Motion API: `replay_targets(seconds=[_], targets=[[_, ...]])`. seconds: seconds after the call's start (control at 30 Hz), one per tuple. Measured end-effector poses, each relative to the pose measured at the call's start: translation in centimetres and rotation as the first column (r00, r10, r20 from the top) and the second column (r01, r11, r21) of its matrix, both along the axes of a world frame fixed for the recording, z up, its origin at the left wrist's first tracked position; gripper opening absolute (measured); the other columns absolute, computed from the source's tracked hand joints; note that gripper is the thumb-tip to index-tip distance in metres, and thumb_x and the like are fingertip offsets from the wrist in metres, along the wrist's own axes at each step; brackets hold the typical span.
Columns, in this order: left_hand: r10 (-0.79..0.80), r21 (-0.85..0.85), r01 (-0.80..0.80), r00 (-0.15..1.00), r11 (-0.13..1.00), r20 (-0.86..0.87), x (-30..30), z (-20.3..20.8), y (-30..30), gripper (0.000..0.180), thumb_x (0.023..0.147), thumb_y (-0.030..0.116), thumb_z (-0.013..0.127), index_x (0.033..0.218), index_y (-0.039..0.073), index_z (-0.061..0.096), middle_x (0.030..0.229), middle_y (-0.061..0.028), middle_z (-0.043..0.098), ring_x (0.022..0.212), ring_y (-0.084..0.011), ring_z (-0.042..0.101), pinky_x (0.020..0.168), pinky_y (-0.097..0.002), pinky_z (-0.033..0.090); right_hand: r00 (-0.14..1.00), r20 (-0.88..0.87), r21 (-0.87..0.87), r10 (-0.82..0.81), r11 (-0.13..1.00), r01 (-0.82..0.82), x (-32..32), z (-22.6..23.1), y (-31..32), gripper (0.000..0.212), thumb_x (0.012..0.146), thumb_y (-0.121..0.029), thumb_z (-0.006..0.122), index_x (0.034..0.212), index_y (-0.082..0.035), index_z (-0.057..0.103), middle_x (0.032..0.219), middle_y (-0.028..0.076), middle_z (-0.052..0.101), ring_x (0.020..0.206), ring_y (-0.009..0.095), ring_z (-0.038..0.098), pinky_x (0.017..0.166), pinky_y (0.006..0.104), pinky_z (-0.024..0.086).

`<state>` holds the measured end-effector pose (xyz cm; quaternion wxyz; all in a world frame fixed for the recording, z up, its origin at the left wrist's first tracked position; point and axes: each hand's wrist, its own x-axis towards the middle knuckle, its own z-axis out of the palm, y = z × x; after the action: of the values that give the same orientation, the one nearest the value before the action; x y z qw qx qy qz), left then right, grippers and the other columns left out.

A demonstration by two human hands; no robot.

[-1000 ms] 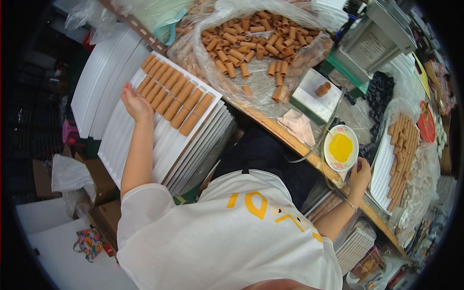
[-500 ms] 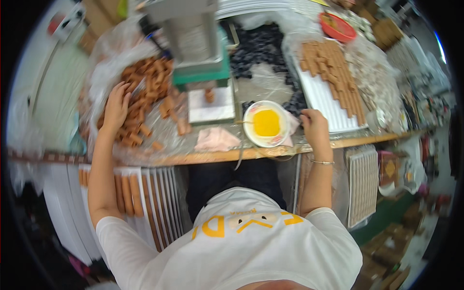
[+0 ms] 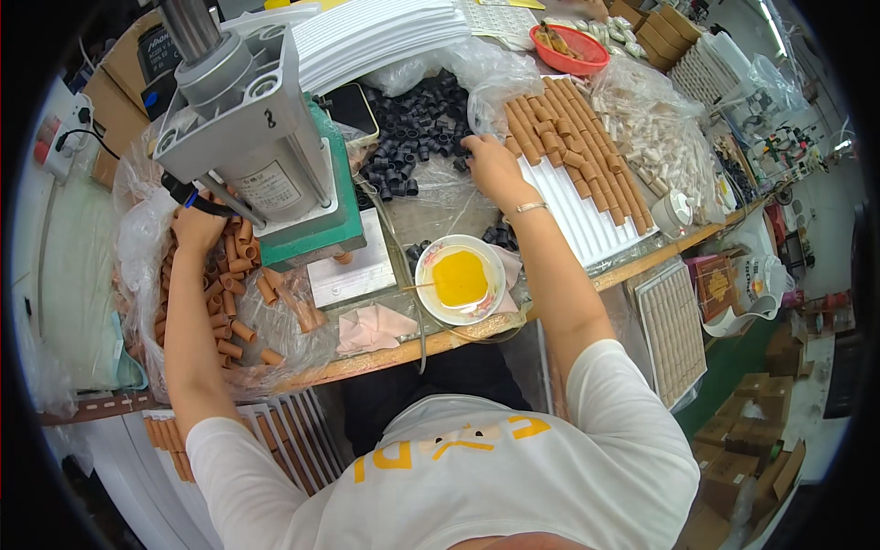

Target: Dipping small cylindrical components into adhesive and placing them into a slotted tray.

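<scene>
My left hand (image 3: 199, 223) reaches into a pile of short brown tubes (image 3: 220, 321) on clear plastic sheeting, its fingers largely hidden behind the press and a cable. At the near edge of a heap of small black plastic fittings (image 3: 417, 124), my right hand (image 3: 495, 171) has its fingertips pinched on a black fitting. Between my arms stands a grey and green press (image 3: 266, 156). Under it, a small brown piece (image 3: 344, 258) shows above a white block (image 3: 353, 270). A bowl (image 3: 426, 298) holding yellow liquid and a thin stick sits near the table edge.
A pink cloth (image 3: 374, 328) lies beside the bowl. To the right, a white ridged tray (image 3: 600, 240) carries rows of brown tubes, with bagged pale pieces (image 3: 632, 119) beyond. A red basket (image 3: 587, 62) and stacked white trays (image 3: 385, 37) stand farther back.
My right hand has moved left and away from me, from beside the bowl to the black fittings. My left hand has become partly covered by the press as the view turned.
</scene>
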<state>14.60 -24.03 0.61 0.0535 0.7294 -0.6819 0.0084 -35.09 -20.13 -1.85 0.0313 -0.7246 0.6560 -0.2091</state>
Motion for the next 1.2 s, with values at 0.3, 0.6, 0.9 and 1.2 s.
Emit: replay_targets(seconds=[0.3,0.6,0.9,1.2], targets=[[-0.183,-0.078,0.178,0.981,0.981,-0.070,5.1,-2.6,5.0,0.042,0.078,0.026,0.062,0.118,0.012,0.060,0.127,-0.0173,0.050,0.112,-0.0439,0.046,0.096,-0.0500,0.041,0.992,-0.120,0.143,-0.047,0.988,0.064,2.1,-1.9,-1.1,0.029,0.086,-0.009,0.057,0.114,-0.014,0.062,0.113,0.020,0.056,0.091,0.038,0.065,0.079,0.0448,0.053],[-0.289,-0.038,0.288,0.957,0.957,-0.035,0.1,1.2,8.8,0.034,0.074,0.009,0.063,0.108,0.007,0.060,0.118,-0.0188,0.049,0.108,-0.0419,0.045,0.094,-0.0506,0.043,0.978,0.202,-0.109,0.060,0.993,-0.038,0.9,1.3,-1.9,0.028,0.077,-0.011,0.073,0.104,-0.011,0.066,0.111,0.015,0.057,0.087,0.036,0.063,0.078,0.0441,0.051],[-0.317,0.286,0.358,0.931,0.889,-0.178,-1.0,2.7,12.8,0.040,0.078,0.004,0.063,0.118,0.005,0.059,0.134,-0.0259,0.039,0.123,-0.0457,0.043,0.103,-0.0457,0.040,0.865,0.502,-0.182,0.012,0.979,0.092,2.3,2.1,-15.0,0.104,0.064,-0.007,0.086,0.147,-0.005,0.024,0.151,0.029,0.022,0.098,0.029,0.065,0.088,0.0361,0.052],[-0.340,0.343,0.388,0.920,0.855,-0.195,-0.5,2.6,12.9,0.042,0.081,0.019,0.071,0.120,0.007,0.060,0.128,-0.0188,0.043,0.124,-0.0414,0.038,0.101,-0.0500,0.040,0.966,0.072,0.282,-0.247,0.934,0.218,0.6,2.5,-18.6,0.075,0.065,-0.042,0.084,0.120,0.003,0.060,0.109,0.025,0.067,0.103,0.038,0.064,0.089,0.0402,0.050]])
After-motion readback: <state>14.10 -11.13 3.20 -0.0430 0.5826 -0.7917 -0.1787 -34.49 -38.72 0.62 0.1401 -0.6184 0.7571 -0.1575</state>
